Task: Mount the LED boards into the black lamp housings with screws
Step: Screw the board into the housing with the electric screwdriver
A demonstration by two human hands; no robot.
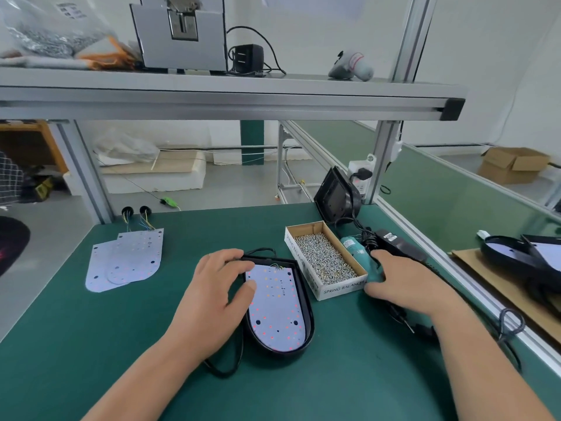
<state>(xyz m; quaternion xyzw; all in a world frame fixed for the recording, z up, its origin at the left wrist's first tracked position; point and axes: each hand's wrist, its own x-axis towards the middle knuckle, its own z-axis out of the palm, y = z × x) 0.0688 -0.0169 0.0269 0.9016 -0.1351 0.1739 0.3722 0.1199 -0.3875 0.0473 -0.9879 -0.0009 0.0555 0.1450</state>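
White LED board [274, 305] sits in the black oval lamp housing [307, 302], under the left hand's [217, 296] lightly bent, resting fingers. Right hand [403, 284] wraps the teal electric screwdriver [359, 253], just right of the cardboard screw box [303, 253]. Screwing looks yet to begin.

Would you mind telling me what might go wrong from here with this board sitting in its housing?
The right hand grips the screwdriver beside the open screw box; lifting it might knock the box and scatter screws. The thin wires at the top edge of the LED board could get pinched against the black housing. The left hand only rests on the board, so it may shift.
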